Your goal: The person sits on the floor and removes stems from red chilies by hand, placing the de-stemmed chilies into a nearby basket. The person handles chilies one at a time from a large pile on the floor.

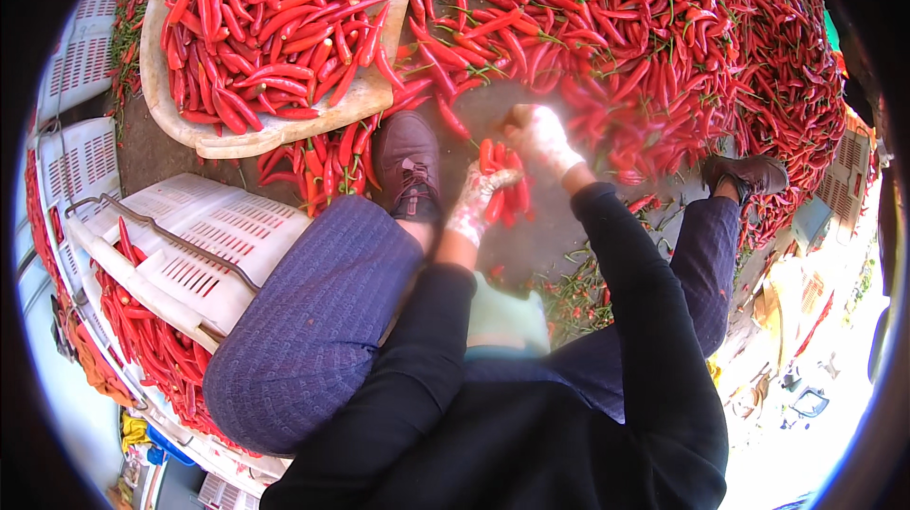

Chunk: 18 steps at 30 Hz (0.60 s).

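Note:
My left hand (475,210), in a white glove stained red, holds a small bunch of red chili peppers (522,197). Just to its upper right is my right hand (538,134), gloved the same way, with its fingers curled in towards the bunch. Blur and glare hide whether anything is between those fingers. Beyond both hands spreads a large heap of red chilies (625,34), many with green stems. At the upper left a pale, worn tub (341,119) holds many chilies, and those whose ends show look stemless.
White slotted plastic crates (234,225) stand along the left, one holding chilies (153,332). Loose chilies (323,169) lie by my shoe (409,161). Green stem scraps (579,289) litter the ground between my legs. My other shoe (746,174) rests against the heap.

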Each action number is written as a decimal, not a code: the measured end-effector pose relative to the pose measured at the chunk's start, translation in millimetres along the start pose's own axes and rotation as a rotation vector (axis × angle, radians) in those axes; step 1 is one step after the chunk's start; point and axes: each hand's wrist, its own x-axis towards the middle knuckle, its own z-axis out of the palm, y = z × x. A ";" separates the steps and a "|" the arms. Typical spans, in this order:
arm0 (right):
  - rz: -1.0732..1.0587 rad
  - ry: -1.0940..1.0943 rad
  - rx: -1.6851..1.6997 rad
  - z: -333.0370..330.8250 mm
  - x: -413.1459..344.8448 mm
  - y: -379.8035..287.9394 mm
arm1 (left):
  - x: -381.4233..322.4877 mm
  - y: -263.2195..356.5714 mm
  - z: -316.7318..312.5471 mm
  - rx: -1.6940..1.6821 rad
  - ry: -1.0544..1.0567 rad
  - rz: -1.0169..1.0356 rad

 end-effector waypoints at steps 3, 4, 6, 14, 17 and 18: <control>-0.230 -0.007 -0.228 20.7 20.9 -41.4 | -13.3 -2.2 -23.5 -0.056 0.057 -0.205; -0.313 -0.048 -0.362 27.8 23.7 -49.6 | -11.5 -5.5 -26.6 -0.011 0.148 -0.218; -0.295 -0.023 -0.476 33.4 25.1 -49.4 | -12.0 -9.4 -34.0 -0.080 0.122 -0.189; -0.047 -0.292 0.039 -15.2 -56.0 20.0 | -1.4 -17.4 -32.4 -0.354 -0.094 -0.135; -0.012 -0.231 0.202 -22.4 -85.3 16.4 | -3.5 -18.3 -27.3 -0.225 -0.094 -0.364; -0.015 -0.168 0.178 -22.1 -90.3 15.2 | -3.4 -17.7 -23.7 -0.177 -0.116 -0.405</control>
